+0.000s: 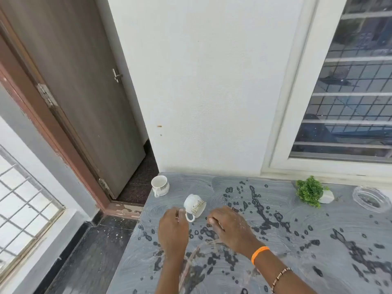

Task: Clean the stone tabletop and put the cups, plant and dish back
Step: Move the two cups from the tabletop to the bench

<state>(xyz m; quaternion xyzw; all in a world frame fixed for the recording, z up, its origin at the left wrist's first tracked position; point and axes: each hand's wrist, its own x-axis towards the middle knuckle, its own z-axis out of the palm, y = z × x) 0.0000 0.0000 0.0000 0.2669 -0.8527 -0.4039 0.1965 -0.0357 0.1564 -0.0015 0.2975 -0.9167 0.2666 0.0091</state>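
Both hands reach forward over the wet, soap-streaked stone bench [297,240], forearms angled in from the near edge. Left hand [173,227], knuckles up, pinches the handle of a tipped white cup [194,204]; that cup lies on its side, its long axis slanting away and left, mouth toward the near right. Right hand [230,224], just right of the tipped cup, is loosely curled with fingertips down on the bench, holding nothing visible. Beyond the tipped cup, at the bench's far left corner, an upright cup [160,185] stands. Far right of it sit a small plant [311,193] and a clear glass dish [371,199].
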